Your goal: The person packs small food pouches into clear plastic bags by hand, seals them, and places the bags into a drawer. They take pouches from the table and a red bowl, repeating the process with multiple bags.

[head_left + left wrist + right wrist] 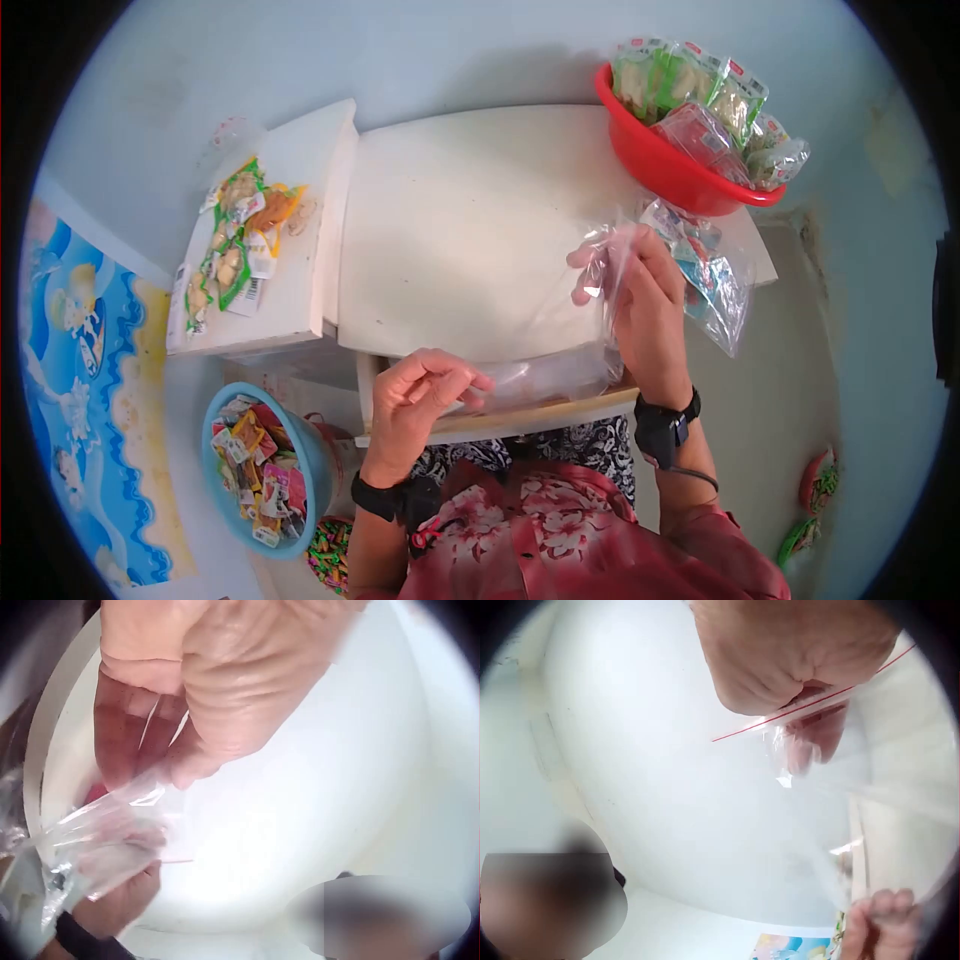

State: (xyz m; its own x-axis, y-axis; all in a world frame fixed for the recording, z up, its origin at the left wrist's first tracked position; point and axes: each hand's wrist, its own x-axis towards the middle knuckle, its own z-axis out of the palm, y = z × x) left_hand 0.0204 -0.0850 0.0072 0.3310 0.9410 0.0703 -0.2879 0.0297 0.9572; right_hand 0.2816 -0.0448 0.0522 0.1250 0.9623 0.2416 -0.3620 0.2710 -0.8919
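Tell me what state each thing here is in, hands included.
Left hand: pinching the clear bag
Right hand: gripping the clear bag
Clear bag: held up, nothing visible inside
Drawer: pulled open
Red basin: upright, filled with packets
Blue bucket: upright, uncovered, holding packets
Packets on the left surface: lying in a loose pile

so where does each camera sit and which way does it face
Head: worn on the head, facing forward and down at the table; left hand, right hand and shirt show.
Left wrist: on that wrist, facing its fingers and the clear bag; right hand beyond.
Right wrist: on that wrist, facing its fingers; left hand low right.
Both wrist views share the clear bag.
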